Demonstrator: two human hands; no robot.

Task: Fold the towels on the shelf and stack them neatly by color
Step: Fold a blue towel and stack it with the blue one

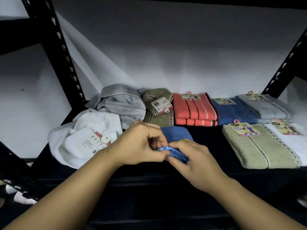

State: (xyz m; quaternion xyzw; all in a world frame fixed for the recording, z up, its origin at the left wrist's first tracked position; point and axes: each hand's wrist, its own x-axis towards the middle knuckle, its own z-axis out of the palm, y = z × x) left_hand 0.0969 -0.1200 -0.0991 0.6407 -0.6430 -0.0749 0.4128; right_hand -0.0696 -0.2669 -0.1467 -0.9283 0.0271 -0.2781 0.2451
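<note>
Black metal shelf [207, 143] with slotted uprights, pale wall behind. Far left: crumpled white towel [86, 138] with a paper tag, unfolded, lying at the shelf's left front. Just behind it, a rumpled grey towel [123, 103] with stitched lines, also unfolded. Next right, an olive-green towel [157, 107] with a white label, loosely folded, touching the grey one.

Centre front: left hand [141, 145], fingers curled, pinching the near edge of a small blue terry towel [176, 135]. Right hand [191, 156] just beside it, fingers curled over the same bunched blue edge, gripping it too. The two hands touch at the fabric. The blue towel's far part lies flat on the shelf, in front of the olive one.

Behind centre: folded orange-red striped towel [194, 110], two layers visible. Right of it, a folded darker blue towel [232, 112] with a card label, then a folded light grey-blue towel [265, 107] at the back right. Front right: folded beige towel [259, 146] with a yellow label, and a folded white towel [294, 138] just beside it at the frame edge.
</note>
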